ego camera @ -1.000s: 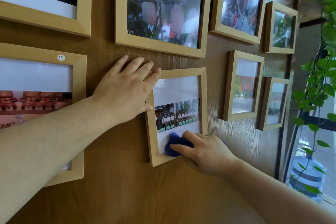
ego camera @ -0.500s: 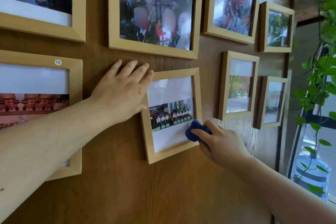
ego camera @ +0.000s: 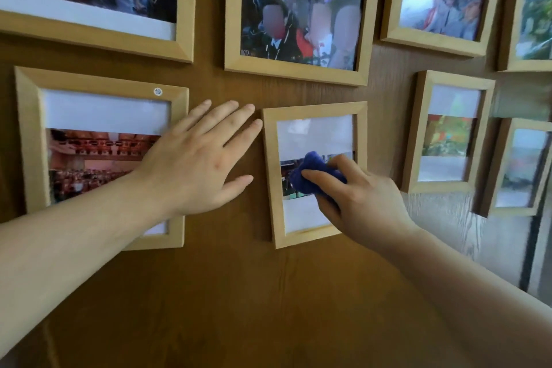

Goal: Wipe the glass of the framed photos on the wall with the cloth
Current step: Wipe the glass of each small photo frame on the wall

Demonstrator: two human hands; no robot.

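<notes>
Wood wall (ego camera: 239, 293): left hand (ego camera: 197, 158) flat; right hand (ego camera: 358, 197) presses bunched blue cloth (ego camera: 307, 173) on glass.

An indoor display wall: wood panelling (ego camera: 227, 293) hung with framed group photos (ego camera: 298, 13), 1 tagged 19 (ego camera: 158, 91).

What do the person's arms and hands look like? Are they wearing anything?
Both forearms are bare as far as the picture shows: no sleeves, gloves, watch or rings. The left hand has short nails and a small mark on its back. The right hand looks just as plain, with nothing worn on its wrist.
</notes>
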